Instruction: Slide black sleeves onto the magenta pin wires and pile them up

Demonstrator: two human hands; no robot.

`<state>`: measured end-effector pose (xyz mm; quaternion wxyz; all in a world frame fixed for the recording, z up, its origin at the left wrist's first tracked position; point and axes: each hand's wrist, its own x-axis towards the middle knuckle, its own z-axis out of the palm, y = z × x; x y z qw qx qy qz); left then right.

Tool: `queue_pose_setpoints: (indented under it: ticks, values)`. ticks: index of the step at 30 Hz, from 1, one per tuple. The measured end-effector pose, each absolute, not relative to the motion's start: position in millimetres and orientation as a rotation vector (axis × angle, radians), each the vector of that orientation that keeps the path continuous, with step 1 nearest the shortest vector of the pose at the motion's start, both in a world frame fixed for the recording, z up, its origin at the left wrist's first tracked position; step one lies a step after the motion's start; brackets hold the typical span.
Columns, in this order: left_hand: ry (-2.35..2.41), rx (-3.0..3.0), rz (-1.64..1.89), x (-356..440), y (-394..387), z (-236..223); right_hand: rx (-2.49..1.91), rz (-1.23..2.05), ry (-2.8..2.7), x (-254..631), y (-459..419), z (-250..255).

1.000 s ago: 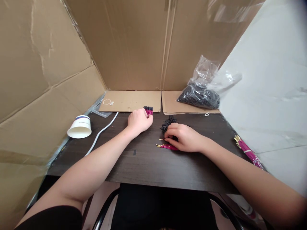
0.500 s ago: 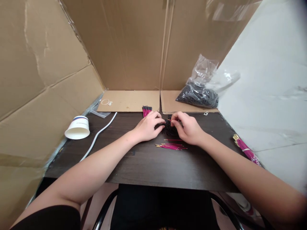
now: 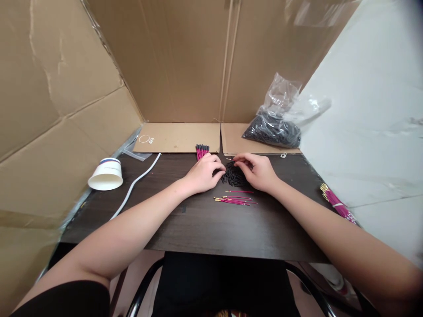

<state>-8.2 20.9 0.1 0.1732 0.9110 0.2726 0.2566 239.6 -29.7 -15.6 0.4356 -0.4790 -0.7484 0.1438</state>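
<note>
My right hand (image 3: pixel 259 171) is closed in a pinch on a thin red wire (image 3: pixel 230 159), its metal tip pointing left. To its left, my left hand (image 3: pixel 205 174) has thumb and forefinger brought together at the edge of a pile of short black sleeves (image 3: pixel 234 176). What those left fingertips hold, if anything, is too small to make out. Behind the left hand lies a bundle of red wires with black ends (image 3: pixel 202 151), partly hidden by it. Several loose red wires with gold tips (image 3: pixel 235 201) lie on the table in front of the pile.
A clear bag of black sleeves (image 3: pixel 274 130) sits at the back right on cardboard (image 3: pixel 231 141). A tied bundle of red wires (image 3: pixel 337 203) lies at the right edge. At left are a tipped paper cup (image 3: pixel 106 174) and a white cable (image 3: pixel 136 181). Rubber bands (image 3: pixel 144 138) lie behind.
My right hand has drawn back slightly from the pile with the red wire, so its metal tip and more of the black sleeves show. The left fingertips have come closer together.
</note>
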Motion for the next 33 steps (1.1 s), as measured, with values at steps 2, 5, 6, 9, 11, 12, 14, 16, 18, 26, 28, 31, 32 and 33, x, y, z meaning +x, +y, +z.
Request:
queue_pose_setpoints:
  ticks: [2, 5, 6, 9, 11, 12, 14, 16, 18, 26, 28, 31, 32, 33]
  values:
    - [0.777, 2.576, 0.718, -8.1, 21.0, -0.7, -1.178, 0.319, -1.873, 238.8, -29.1, -16.4]
    - [0.782, 2.570, 0.709, -7.3, 20.5, -1.5, -1.175, 0.272, -1.861, 238.2, -29.3, -16.0]
    - [0.788, 2.560, 0.724, -6.9, 20.2, -1.6, -1.175, 0.259, -1.859, 238.1, -29.9, -15.3]
    - [0.823, 2.496, 0.813, -5.3, 19.3, -1.3, -1.161, 0.231, -1.848, 237.9, -33.6, -12.1]
    - [0.845, 2.449, 0.880, -4.5, 18.9, -0.8, -1.156, 0.217, -1.822, 237.4, -36.4, -9.8]
    - [0.848, 2.431, 0.906, -4.2, 18.7, -0.6, -1.155, 0.217, -1.810, 236.9, -37.7, -8.8]
    - [0.844, 2.407, 0.942, -3.7, 18.4, -0.2, -1.145, 0.224, -1.797, 235.5, -39.5, -7.0]
    - [0.832, 2.395, 0.947, -3.3, 18.1, 0.1, -1.127, 0.228, -1.808, 234.1, -40.4, -5.6]
    - [0.824, 2.394, 0.944, -2.8, 17.6, 0.2, -1.112, 0.223, -1.824, 233.3, -40.6, -4.7]
    - [0.822, 2.376, 0.954, -2.2, 14.9, 1.7, -1.099, 0.210, -1.861, 233.4, -39.5, -5.2]
    - [0.819, 2.373, 0.953, -2.1, 14.2, 2.1, -1.099, 0.193, -1.872, 233.1, -40.0, -4.4]
    - [0.812, 2.357, 0.969, -1.9, 13.5, 2.7, -1.083, 0.140, -1.901, 233.1, -40.8, -2.3]
    - [0.813, 2.346, 0.974, -1.7, 13.2, 2.8, -1.073, 0.121, -1.915, 233.2, -41.0, -1.6]
    - [0.815, 2.334, 0.976, -1.6, 13.0, 3.0, -1.062, 0.105, -1.929, 233.4, -41.1, -1.1]
